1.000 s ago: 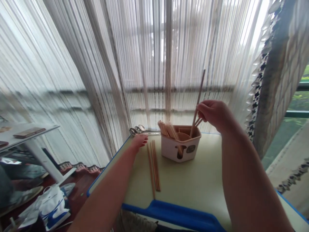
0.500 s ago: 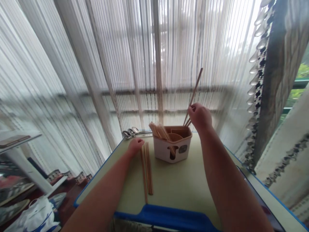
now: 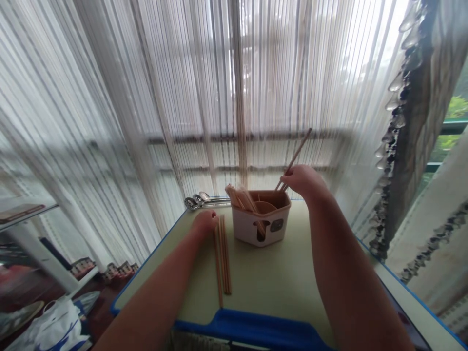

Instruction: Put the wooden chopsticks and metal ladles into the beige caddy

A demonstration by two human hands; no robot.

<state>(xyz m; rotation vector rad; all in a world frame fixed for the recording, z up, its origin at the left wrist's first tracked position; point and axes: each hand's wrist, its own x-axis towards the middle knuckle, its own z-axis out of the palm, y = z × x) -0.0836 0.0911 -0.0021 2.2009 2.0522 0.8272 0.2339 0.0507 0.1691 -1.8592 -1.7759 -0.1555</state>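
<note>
My right hand (image 3: 302,179) pinches chopsticks (image 3: 300,148) at the far right corner of a white and brown cutlery holder (image 3: 244,228). One chopstick slants up to the right, its lower part behind the holder's back rim or inside it; I cannot tell which. My left hand (image 3: 205,222) is closed at the far end of a wooden chopstick (image 3: 218,273) lying on the table. Beside that one, several chopsticks (image 3: 226,263) lie bunched together. Inside the holder, bundled wooden sticks (image 3: 243,197) lean in the left compartment, and a curved divider shows in the middle.
Several metal spoons (image 3: 197,200), some slotted, lie at the far left of the pale table (image 3: 270,282). A blue tray-like edge (image 3: 263,324) runs along the front. Striped curtains (image 3: 204,97) hang behind. A white shelf (image 3: 29,214) stands left, above a white bag (image 3: 60,324).
My right hand has come down slightly, and its upright chopstick has dropped and tilted further right. My left hand and the chopsticks on the table stay nearly the same.
</note>
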